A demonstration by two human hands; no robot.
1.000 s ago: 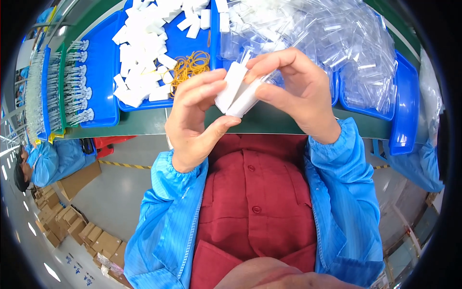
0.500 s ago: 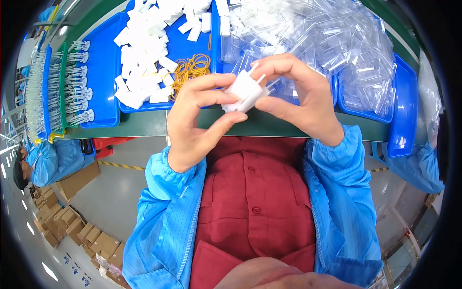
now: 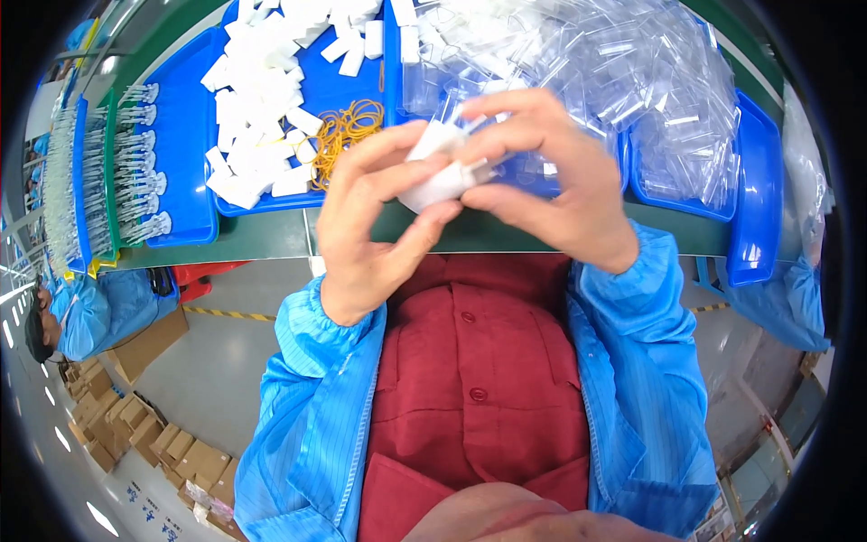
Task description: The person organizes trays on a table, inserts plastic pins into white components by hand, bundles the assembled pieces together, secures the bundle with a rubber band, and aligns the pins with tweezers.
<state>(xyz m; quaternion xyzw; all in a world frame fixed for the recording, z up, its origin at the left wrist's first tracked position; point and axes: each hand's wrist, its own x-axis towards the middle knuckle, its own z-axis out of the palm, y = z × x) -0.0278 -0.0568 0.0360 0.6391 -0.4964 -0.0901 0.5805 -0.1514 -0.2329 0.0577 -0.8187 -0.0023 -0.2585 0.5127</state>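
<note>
White piece (image 3: 432, 191): in both hands, right of yellow rubber bands (image 3: 348, 131). Risk, my judgement: slip, caused by fingertip-only hold. Look: white, pale-sided, blurred in my remote view; one part or two, I cannot tell. Left hand (image 3: 366, 212): thumb and fingertips pinching side nearer bands. Right hand (image 3: 569, 185): thumb and fingers gripping side away from bands. Outward: white blocks (image 3: 257, 99), left of bands; clear plastic parts (image 3: 632, 81), right of bands.

Outerwear: bright blue work jacket (image 3: 312, 434), worn open, faint pinstripes, zipper (image 3: 362, 415) down the front edge, gathered cuffs (image 3: 657, 248). Under it, dark red shirt (image 3: 524, 397) with pointed collar (image 3: 402, 492), matching round buttons (image 3: 469, 317). Slanted chest seams, possibly pockets. Left hand (image 3: 370, 226), right hand (image 3: 560, 185) bare.
</note>
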